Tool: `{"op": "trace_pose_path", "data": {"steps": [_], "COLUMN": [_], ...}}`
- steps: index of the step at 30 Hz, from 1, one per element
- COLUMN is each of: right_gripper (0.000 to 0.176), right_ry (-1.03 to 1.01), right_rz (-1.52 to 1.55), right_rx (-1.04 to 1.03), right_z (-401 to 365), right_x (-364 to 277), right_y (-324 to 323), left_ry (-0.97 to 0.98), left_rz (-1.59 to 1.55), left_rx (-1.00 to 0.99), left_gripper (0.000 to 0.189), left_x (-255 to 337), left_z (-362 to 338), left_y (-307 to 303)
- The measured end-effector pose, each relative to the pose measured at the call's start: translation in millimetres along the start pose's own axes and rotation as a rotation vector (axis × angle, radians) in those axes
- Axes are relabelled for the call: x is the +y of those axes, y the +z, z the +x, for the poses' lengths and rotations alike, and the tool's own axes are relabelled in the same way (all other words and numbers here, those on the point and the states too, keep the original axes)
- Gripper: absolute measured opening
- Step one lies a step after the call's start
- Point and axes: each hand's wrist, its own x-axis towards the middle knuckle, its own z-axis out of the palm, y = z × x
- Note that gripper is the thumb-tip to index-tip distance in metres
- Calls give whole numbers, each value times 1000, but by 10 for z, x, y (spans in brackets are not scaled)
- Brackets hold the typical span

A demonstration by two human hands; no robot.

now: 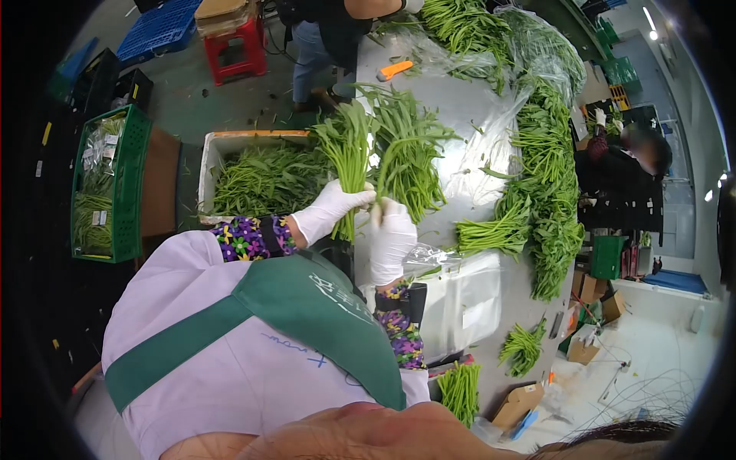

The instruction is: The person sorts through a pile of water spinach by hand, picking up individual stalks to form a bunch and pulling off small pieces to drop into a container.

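My left hand point(332, 211), in a white glove, is closed around a bunch of leafy green stems point(349, 149) that looks like water spinach. Its leaves point away from me and its cut ends stick out below the hand. Close beside it, my gloved right hand point(392, 241) pinches a single water spinach stem point(384, 170), with leaves reaching up and to the right. Behind the hands, a loose heap of the greens point(418, 165) lies on the metal table point(479, 100). To the left, a white foam box point(205, 178) holds more of them.
Clear plastic bags point(468, 299) lie right of my right hand. A long row of greens point(544, 161) lines the table's far side. An orange cutter point(395, 70) rests near another person point(318, 46). Left are a green crate point(130, 184) and red stool point(238, 50).
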Motion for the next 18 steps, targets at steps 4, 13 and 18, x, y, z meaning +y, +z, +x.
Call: {"op": "trace_pose_path", "data": {"steps": [4,13,18], "right_gripper": [15,17,16], "right_ry": [101,779,711], "right_rz": [277,1236,1296], "right_rx": [-72,-650,-486], "right_z": [-96,-81,-184], "right_x": [-40,119,52], "right_y": [70,304,591], "left_ry": [-40,-43,-163], "left_rz": [65,-23,-239], "left_rx": [40,36,11], "left_gripper": [20,19,23], "left_x": [33,8,94], "left_z": [-5,-8,-30], "left_y": [-44,-195,-259]}}
